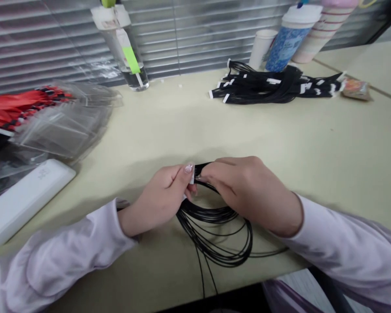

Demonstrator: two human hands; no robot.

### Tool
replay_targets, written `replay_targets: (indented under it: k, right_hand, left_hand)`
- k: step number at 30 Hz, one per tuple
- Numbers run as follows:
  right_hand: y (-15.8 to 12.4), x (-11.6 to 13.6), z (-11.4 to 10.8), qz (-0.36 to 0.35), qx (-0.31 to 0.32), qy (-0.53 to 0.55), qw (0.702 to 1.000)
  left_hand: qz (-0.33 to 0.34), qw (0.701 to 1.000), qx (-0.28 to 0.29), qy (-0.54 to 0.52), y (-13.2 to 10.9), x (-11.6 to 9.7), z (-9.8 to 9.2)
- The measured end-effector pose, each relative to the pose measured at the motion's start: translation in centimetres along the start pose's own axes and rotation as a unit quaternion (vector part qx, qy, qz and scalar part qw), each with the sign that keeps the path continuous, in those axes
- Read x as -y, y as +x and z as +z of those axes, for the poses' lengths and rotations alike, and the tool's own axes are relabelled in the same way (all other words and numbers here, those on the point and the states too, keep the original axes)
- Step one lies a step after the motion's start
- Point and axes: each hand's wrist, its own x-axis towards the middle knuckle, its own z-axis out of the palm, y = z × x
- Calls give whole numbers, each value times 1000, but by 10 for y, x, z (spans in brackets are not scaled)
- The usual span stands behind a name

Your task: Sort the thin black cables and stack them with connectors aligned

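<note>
A bundle of thin black cables (211, 213) hangs in loops between my two hands, close to the table's front edge. My left hand (164, 193) is closed, its thumb pressing on a small white connector (192, 174) at the cables' end. Just to the right, my right hand (252, 189) pinches the black cables with its fingertips beside that connector. Several loops droop below the hands, and a few loose strands run down toward the edge and off to the right under my right forearm. My right palm hides part of the bundle.
More black cables with white connectors (273, 84) lie at the back right, before a blue cup (288, 41) and a white paper cup (262, 48). A clear bottle (133, 65) stands behind. Plastic bags (65, 126), red cables (16, 106) and a white box (29, 200) sit left.
</note>
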Motion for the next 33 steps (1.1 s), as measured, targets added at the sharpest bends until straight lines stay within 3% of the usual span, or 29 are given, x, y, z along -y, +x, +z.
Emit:
replay_targets:
  k: [10,17,19,24,26,33]
  right_hand:
    - [-2,-20,-31,87,34,69,993]
    - [-6,-21,-35,72,-43,3,996]
    - [-8,-15,-36,75,-5,39,996]
    - [-12,-1,-34,61,219,165,960]
    - [-11,4,-25,58,246,190,949]
    - [-2,19,9,43,152,217,963]
  left_hand:
    - [-64,992,-88,-65,-3,0,2]
    - [-96,971,-181,-123,0,4,5]
    - [-99,968,-192,-131,1,2,5]
    - [-98,965,-206,-129,2,0,7]
    - [-86,967,-210,-119,2,2,8]
    - [-70,972,-211,-82,-2,3,9]
